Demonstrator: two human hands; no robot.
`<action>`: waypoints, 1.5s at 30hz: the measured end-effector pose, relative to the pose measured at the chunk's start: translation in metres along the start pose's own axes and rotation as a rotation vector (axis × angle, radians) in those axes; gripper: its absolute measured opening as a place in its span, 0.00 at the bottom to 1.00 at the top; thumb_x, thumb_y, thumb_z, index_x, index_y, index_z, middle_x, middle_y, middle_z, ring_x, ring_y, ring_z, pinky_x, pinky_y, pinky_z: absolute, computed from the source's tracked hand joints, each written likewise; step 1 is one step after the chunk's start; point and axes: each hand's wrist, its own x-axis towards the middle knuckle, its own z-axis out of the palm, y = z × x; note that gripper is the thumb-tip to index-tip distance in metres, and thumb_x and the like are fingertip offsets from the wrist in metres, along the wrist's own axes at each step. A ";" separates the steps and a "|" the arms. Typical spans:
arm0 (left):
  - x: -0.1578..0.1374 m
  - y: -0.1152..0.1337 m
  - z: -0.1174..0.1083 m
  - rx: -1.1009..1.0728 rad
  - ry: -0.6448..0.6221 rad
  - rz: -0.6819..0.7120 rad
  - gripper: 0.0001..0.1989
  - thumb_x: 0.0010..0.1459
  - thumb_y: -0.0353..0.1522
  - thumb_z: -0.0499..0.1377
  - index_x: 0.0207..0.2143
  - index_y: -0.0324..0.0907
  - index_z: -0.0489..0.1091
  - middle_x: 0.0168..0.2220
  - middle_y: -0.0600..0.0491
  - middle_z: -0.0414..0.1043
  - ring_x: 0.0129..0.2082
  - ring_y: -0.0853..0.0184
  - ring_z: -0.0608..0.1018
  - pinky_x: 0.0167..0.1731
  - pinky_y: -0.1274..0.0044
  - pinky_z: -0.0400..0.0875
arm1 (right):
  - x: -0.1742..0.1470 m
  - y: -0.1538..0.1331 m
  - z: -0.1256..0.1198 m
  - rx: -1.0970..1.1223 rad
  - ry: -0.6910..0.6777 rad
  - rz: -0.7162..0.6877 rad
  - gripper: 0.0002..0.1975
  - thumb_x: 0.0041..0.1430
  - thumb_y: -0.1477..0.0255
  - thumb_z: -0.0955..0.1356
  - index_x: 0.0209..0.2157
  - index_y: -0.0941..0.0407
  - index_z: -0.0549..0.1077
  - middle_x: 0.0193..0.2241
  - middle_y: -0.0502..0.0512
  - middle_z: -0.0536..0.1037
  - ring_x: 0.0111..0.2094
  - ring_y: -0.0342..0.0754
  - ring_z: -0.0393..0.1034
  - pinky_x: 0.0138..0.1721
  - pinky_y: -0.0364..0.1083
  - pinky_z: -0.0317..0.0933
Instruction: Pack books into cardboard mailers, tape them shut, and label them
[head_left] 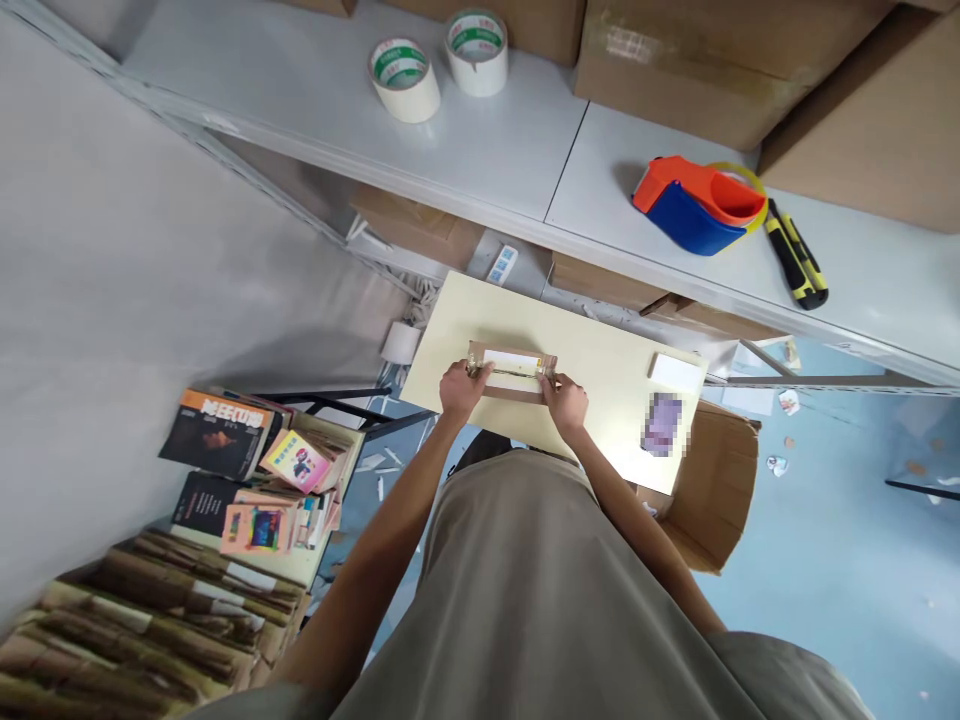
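A small brown cardboard package [514,386] with a white label on its face is between my hands, over the cream table [600,355]. My left hand [460,390] grips its left end, thumb on top and fingers curled round the side. At the right end, my right hand [567,404] holds it the same way. A thin, shiny strip runs across the label from one hand to the other; I cannot tell whether it is tape or a fold. The underside of the package is hidden.
On the shelf [495,170] ahead are tape rolls [405,82], an orange-blue tape dispenser [701,205] and a utility knife [796,255]. A white block [675,372] and a blurred purple item [663,424] lie on the table's right. Left are books [217,435]; right, an open carton [712,480].
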 end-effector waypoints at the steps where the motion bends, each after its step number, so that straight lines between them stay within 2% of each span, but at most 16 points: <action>1: 0.004 -0.003 -0.002 -0.006 -0.022 0.029 0.20 0.69 0.50 0.60 0.35 0.44 0.76 0.43 0.40 0.84 0.45 0.51 0.84 0.46 0.70 0.73 | 0.002 0.002 0.000 0.003 -0.006 -0.014 0.24 0.79 0.52 0.62 0.46 0.54 0.82 0.42 0.63 0.88 0.41 0.56 0.81 0.43 0.46 0.65; 5: 0.019 -0.022 -0.016 -0.091 -0.145 0.123 0.19 0.73 0.44 0.54 0.35 0.45 0.77 0.42 0.43 0.85 0.45 0.54 0.85 0.46 0.72 0.73 | 0.006 0.016 -0.009 0.059 -0.082 -0.071 0.30 0.80 0.54 0.56 0.39 0.55 0.83 0.34 0.61 0.86 0.36 0.54 0.80 0.40 0.45 0.64; 7: 0.021 -0.030 -0.023 -0.162 -0.169 0.112 0.16 0.71 0.44 0.57 0.39 0.45 0.78 0.42 0.45 0.86 0.46 0.54 0.85 0.46 0.72 0.74 | 0.003 0.023 -0.015 0.130 -0.061 -0.079 0.31 0.80 0.53 0.55 0.41 0.55 0.82 0.38 0.63 0.86 0.38 0.54 0.80 0.40 0.46 0.66; 9: 0.019 -0.033 -0.027 -0.224 -0.138 0.079 0.15 0.69 0.46 0.62 0.44 0.46 0.79 0.44 0.47 0.86 0.46 0.54 0.86 0.47 0.71 0.75 | -0.003 0.025 -0.019 0.197 0.022 -0.056 0.30 0.78 0.48 0.57 0.46 0.57 0.80 0.46 0.66 0.85 0.41 0.55 0.81 0.43 0.47 0.69; 11: 0.015 -0.032 -0.028 -0.246 -0.095 0.070 0.15 0.67 0.49 0.64 0.42 0.47 0.78 0.44 0.49 0.86 0.44 0.55 0.86 0.48 0.70 0.75 | -0.010 0.019 -0.016 0.221 0.089 0.013 0.32 0.73 0.43 0.61 0.49 0.57 0.77 0.50 0.68 0.83 0.44 0.57 0.80 0.46 0.50 0.71; 13: 0.010 -0.027 -0.025 -0.226 -0.081 0.094 0.17 0.66 0.50 0.65 0.38 0.47 0.75 0.43 0.49 0.85 0.43 0.56 0.86 0.49 0.69 0.75 | -0.014 0.004 -0.007 0.203 0.102 0.103 0.32 0.69 0.39 0.65 0.49 0.56 0.74 0.50 0.68 0.82 0.47 0.60 0.79 0.49 0.53 0.71; 18: 0.013 -0.018 -0.018 -0.114 -0.091 0.106 0.22 0.59 0.51 0.70 0.39 0.46 0.69 0.43 0.45 0.81 0.45 0.52 0.84 0.45 0.68 0.75 | -0.006 -0.039 0.022 0.107 0.185 0.280 0.33 0.65 0.40 0.70 0.51 0.55 0.65 0.54 0.74 0.76 0.62 0.70 0.70 0.60 0.59 0.67; 24: 0.026 -0.025 -0.020 -0.111 -0.185 0.185 0.16 0.65 0.47 0.66 0.37 0.47 0.66 0.39 0.47 0.79 0.44 0.53 0.83 0.46 0.68 0.73 | 0.000 -0.047 0.025 0.107 0.173 0.327 0.32 0.65 0.42 0.71 0.51 0.55 0.64 0.55 0.74 0.75 0.63 0.69 0.69 0.62 0.58 0.65; 28: 0.024 -0.026 -0.023 -0.105 -0.201 0.221 0.15 0.66 0.45 0.66 0.37 0.47 0.66 0.39 0.47 0.79 0.45 0.53 0.83 0.46 0.68 0.74 | -0.003 -0.052 0.026 0.097 0.181 0.366 0.37 0.62 0.40 0.72 0.52 0.57 0.64 0.56 0.78 0.75 0.64 0.71 0.68 0.61 0.58 0.66; 30: 0.023 -0.025 -0.026 -0.118 -0.204 0.238 0.14 0.66 0.44 0.66 0.37 0.47 0.66 0.40 0.47 0.80 0.45 0.53 0.83 0.48 0.68 0.75 | -0.004 -0.053 0.025 0.088 0.207 0.356 0.35 0.62 0.39 0.72 0.50 0.57 0.66 0.56 0.77 0.76 0.63 0.71 0.70 0.60 0.58 0.66; 35: 0.024 -0.017 -0.032 -0.259 -0.241 0.296 0.08 0.68 0.38 0.65 0.38 0.46 0.70 0.42 0.47 0.84 0.44 0.57 0.85 0.49 0.69 0.77 | -0.020 -0.025 0.001 0.216 0.190 0.252 0.23 0.73 0.49 0.66 0.46 0.55 0.73 0.49 0.68 0.82 0.50 0.60 0.79 0.51 0.52 0.71; 38: 0.025 -0.003 -0.028 -0.375 -0.276 0.353 0.04 0.69 0.35 0.64 0.39 0.46 0.74 0.43 0.48 0.86 0.45 0.58 0.87 0.50 0.70 0.79 | -0.038 0.005 -0.020 0.379 0.231 0.158 0.22 0.75 0.54 0.63 0.47 0.57 0.78 0.53 0.67 0.83 0.51 0.55 0.80 0.50 0.49 0.73; 42: 0.018 0.018 -0.008 -0.450 -0.322 0.396 0.02 0.68 0.31 0.63 0.39 0.46 0.76 0.44 0.48 0.87 0.48 0.58 0.87 0.52 0.70 0.80 | -0.054 0.042 -0.033 0.427 0.347 0.195 0.25 0.73 0.53 0.64 0.47 0.59 0.83 0.55 0.68 0.81 0.54 0.56 0.79 0.53 0.51 0.75; 45: 0.012 0.026 0.014 -0.414 -0.370 0.370 0.02 0.67 0.30 0.64 0.38 0.46 0.75 0.45 0.47 0.87 0.48 0.59 0.88 0.51 0.70 0.81 | -0.057 0.067 -0.027 0.439 0.341 0.237 0.24 0.73 0.54 0.66 0.47 0.59 0.84 0.53 0.67 0.83 0.54 0.57 0.79 0.55 0.52 0.74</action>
